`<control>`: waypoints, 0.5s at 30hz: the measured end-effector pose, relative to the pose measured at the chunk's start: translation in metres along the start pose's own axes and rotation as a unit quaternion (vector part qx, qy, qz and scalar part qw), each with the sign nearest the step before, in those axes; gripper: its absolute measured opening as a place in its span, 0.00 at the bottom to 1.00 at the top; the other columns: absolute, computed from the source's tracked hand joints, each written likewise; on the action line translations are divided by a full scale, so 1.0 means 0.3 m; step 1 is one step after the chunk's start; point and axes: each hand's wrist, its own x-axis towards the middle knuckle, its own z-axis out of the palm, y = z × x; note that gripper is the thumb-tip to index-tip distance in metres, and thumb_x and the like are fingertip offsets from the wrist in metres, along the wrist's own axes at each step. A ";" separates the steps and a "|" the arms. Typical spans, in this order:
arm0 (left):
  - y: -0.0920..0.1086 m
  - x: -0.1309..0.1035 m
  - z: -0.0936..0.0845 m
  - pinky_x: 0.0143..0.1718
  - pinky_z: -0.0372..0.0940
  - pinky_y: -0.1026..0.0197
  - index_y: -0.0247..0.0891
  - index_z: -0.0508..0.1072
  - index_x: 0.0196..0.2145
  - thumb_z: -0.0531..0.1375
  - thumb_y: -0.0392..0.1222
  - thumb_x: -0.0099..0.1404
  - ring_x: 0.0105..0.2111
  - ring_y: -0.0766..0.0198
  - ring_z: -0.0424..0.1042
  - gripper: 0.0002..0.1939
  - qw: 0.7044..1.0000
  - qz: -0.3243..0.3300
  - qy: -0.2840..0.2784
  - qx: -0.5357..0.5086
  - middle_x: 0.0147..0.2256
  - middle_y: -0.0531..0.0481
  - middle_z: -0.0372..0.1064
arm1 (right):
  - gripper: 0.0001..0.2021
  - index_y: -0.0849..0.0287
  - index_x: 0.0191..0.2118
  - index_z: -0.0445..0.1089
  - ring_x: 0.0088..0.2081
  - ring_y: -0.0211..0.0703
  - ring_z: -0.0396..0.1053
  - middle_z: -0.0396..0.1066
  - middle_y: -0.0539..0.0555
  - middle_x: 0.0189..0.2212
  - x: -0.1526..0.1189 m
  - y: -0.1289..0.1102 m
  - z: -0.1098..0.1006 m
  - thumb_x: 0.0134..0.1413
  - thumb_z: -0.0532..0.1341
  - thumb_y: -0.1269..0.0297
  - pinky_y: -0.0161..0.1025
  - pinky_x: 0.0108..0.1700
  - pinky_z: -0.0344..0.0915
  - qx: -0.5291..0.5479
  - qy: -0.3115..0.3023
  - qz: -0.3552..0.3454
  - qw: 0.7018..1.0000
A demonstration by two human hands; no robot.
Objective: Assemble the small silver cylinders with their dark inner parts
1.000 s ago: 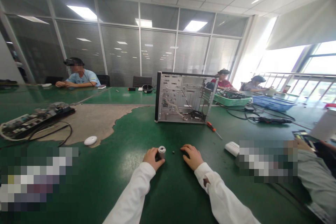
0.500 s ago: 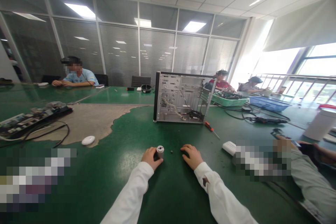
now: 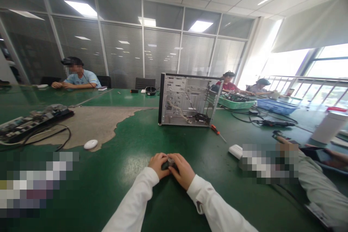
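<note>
Between my two hands is a small silver cylinder (image 3: 170,161), like a little motor, on or just above the green table. My left hand (image 3: 158,165) curls round its left side, thumb in front. My right hand (image 3: 182,169) closes on it from the right, thumb and fingertips meeting at the top and side. Most of the cylinder is hidden by my fingers. The small dark piece that lay beside it does not show now.
An open computer case (image 3: 187,101) stands ahead, with an orange screwdriver (image 3: 215,129) beside it. A white round lid (image 3: 90,144) lies left, circuit boards (image 3: 32,121) farther left. A co-worker's sleeve (image 3: 317,177) reaches in from the right. Green (image 3: 236,104) and blue baskets (image 3: 277,107) stand behind.
My right hand has moved left across the table and closed against the cylinder. The cylinder has shifted slightly right, and the small dark piece has gone from sight.
</note>
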 end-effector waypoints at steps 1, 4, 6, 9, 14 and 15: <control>0.000 -0.001 -0.001 0.44 0.55 0.56 0.45 0.68 0.40 0.59 0.48 0.46 0.43 0.57 0.59 0.21 1.000 0.003 0.000 -0.004 0.41 0.50 0.63 | 0.20 0.55 0.48 0.56 0.45 0.42 0.58 0.60 0.55 0.42 -0.004 0.003 -0.006 0.45 0.52 0.71 0.42 0.48 0.57 -0.003 0.005 0.005 1.000; 0.000 0.000 -0.007 0.44 0.55 0.57 0.45 0.67 0.41 0.60 0.47 0.46 0.43 0.58 0.60 0.22 1.000 -0.006 0.007 -0.027 0.40 0.50 0.63 | 0.19 0.56 0.47 0.56 0.45 0.43 0.58 0.61 0.56 0.42 -0.047 0.044 -0.055 0.45 0.51 0.70 0.42 0.47 0.57 -0.021 0.013 0.018 1.000; -0.001 0.003 -0.011 0.44 0.56 0.58 0.41 0.67 0.41 0.59 0.43 0.48 0.41 0.60 0.61 0.20 0.999 -0.013 0.021 -0.044 0.39 0.49 0.64 | 0.19 0.56 0.48 0.56 0.45 0.42 0.59 0.61 0.56 0.42 -0.108 0.090 -0.109 0.47 0.50 0.68 0.41 0.46 0.58 -0.050 0.024 0.041 0.998; -0.001 0.009 -0.012 0.43 0.57 0.60 0.38 0.68 0.40 0.57 0.39 0.49 0.38 0.61 0.63 0.17 0.997 -0.018 0.039 -0.059 0.36 0.49 0.66 | 0.18 0.56 0.47 0.56 0.43 0.44 0.61 0.62 0.57 0.42 -0.244 0.182 -0.216 0.48 0.50 0.63 0.41 0.44 0.60 -0.125 0.061 0.091 0.986; -0.005 0.019 -0.003 0.42 0.58 0.59 0.37 0.68 0.38 0.57 0.35 0.49 0.37 0.61 0.64 0.15 0.997 -0.020 0.048 -0.060 0.35 0.48 0.66 | 0.23 0.60 0.49 0.55 0.37 0.47 0.65 0.63 0.58 0.41 -0.494 0.360 -0.414 0.47 0.49 0.55 0.42 0.37 0.63 -0.299 0.201 0.220 0.906; -0.007 0.022 -0.001 0.42 0.58 0.58 0.37 0.68 0.38 0.56 0.35 0.49 0.37 0.61 0.64 0.15 0.997 -0.019 0.047 -0.058 0.35 0.48 0.67 | 0.24 0.61 0.50 0.54 0.36 0.48 0.65 0.63 0.59 0.41 -0.531 0.389 -0.448 0.47 0.49 0.54 0.43 0.35 0.63 -0.331 0.226 0.244 0.883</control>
